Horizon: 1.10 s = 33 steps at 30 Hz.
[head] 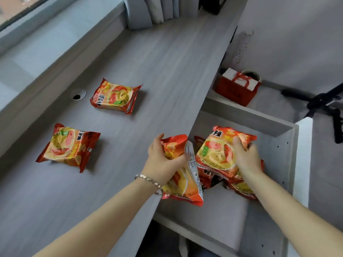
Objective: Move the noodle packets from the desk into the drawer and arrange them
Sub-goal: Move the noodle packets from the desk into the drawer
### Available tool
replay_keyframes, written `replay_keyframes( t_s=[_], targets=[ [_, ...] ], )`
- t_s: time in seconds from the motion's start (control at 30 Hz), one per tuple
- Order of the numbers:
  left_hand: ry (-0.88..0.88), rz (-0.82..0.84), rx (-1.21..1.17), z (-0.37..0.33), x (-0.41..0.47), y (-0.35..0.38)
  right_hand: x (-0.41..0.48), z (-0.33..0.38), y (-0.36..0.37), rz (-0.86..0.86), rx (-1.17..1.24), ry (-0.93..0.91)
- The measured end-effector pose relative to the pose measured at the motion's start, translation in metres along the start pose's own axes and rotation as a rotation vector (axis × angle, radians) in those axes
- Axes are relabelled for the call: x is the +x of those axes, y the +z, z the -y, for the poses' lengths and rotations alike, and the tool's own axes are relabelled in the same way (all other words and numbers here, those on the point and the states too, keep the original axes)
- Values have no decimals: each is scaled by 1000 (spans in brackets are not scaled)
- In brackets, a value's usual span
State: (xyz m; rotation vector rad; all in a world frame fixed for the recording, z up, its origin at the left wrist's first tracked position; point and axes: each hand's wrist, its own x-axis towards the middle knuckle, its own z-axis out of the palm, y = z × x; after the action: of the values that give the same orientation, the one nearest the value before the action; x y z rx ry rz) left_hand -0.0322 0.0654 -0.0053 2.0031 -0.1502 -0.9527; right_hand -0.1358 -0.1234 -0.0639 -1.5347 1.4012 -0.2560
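Note:
Two red-and-yellow noodle packets lie flat on the grey desk: one further back, one nearer on the left. My left hand grips a third packet, held on edge over the desk's rim at the open drawer. My right hand holds a fourth packet face up on top of other packets lying in the drawer.
A round cable hole sits in the desk beside the far packet. A red bag stands on the floor past the drawer, with a black tripod at the right. Grey curtains hang at the back.

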Motion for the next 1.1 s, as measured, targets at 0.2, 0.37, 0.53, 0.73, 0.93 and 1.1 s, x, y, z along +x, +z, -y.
replay_keyframes(
  t_s=[0.2, 0.37, 0.53, 0.73, 0.93, 1.1],
  targets=[
    [3, 79, 141, -2, 18, 70, 44, -66, -38, -155, -11, 363],
    [-19, 67, 411, -3, 40, 123, 52, -74, -44, -97, -106, 366],
    [45, -2, 887, -4, 77, 161, 40, -65, -56, -84, -323, 96],
    [96, 109, 1027, -9, 89, 152, 34, -44, -53, 105, -388, -122],
    [434, -132, 931, -34, 53, 72, 17, 16, -10, 326, -400, -363],
    [334, -419, 863, -24, 51, -47, -19, 89, 65, 541, -467, -551]
  ],
)
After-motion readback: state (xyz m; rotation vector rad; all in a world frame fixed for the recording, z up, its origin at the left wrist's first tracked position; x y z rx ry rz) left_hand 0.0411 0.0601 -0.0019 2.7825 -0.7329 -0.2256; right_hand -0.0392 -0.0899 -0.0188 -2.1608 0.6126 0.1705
